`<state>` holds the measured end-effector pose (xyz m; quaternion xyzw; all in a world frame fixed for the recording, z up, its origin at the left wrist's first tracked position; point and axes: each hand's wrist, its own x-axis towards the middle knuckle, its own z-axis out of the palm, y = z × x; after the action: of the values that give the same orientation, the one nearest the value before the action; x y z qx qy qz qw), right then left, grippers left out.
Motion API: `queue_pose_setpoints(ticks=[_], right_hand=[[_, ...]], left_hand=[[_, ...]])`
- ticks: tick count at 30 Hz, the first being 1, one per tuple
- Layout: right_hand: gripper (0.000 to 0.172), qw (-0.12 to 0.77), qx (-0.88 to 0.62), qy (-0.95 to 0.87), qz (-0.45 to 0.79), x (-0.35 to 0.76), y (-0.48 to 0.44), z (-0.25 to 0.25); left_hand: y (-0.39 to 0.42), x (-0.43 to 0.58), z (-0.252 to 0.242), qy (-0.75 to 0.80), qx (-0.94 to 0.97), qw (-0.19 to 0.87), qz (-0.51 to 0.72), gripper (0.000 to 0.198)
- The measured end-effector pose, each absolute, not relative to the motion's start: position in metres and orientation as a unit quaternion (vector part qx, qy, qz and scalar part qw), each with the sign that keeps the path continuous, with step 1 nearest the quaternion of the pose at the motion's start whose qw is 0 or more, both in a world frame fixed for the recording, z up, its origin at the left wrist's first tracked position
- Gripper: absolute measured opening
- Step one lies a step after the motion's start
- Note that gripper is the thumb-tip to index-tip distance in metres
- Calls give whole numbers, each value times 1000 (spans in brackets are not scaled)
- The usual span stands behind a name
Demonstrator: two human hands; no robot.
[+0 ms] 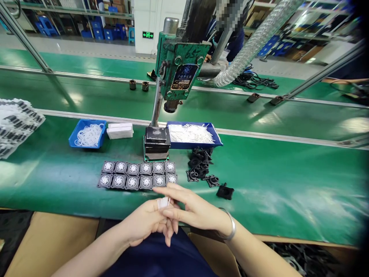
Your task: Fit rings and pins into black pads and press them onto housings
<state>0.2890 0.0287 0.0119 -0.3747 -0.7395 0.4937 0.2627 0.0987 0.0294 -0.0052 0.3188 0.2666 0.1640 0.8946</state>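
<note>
My two hands meet in front of the table's near edge. My left hand (147, 219) is palm up, its fingers loosely bent and apart, with nothing visible in it. A white finger wrap (163, 202) is around one of its digits; which one is hard to tell. My right hand (190, 206) lies across it, thumb and fingers pressed around the wrap, with the index finger stretched forward. Just beyond are two rows of small black square parts (132, 182) with white swirl faces. To the right lie a pile of black plastic parts (198, 163) and a separate black square part (225, 191).
A green hand press (184, 69) stands over a black block (156, 142). Behind the rows are a blue tray of white rings (72, 140) and a white stack (120, 130). A blue tray of thin white pieces (217, 141) sits right of the press. Striped sheets (17, 123) lie left.
</note>
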Motion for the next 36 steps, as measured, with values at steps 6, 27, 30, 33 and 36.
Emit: queue_pose_setpoints(ticks=[6, 27, 30, 33, 36], right_hand=[[28, 373, -475, -627, 492, 283, 24, 6], [20, 445, -582, -632, 253, 305, 76, -18], [18, 436, -579, -654, 217, 306, 76, -19], [16, 424, -569, -675, 201, 307, 77, -22], [15, 407, -553, -701, 192, 309, 80, -23]], left_hand=[[30, 98, -8, 277, 364, 867, 199, 43], [24, 96, -25, 373, 329, 845, 199, 53], [25, 95, -26, 374, 319, 848, 197, 53], [25, 96, -30, 377, 317, 847, 199, 54], [25, 97, -34, 382, 318, 846, 193, 54]])
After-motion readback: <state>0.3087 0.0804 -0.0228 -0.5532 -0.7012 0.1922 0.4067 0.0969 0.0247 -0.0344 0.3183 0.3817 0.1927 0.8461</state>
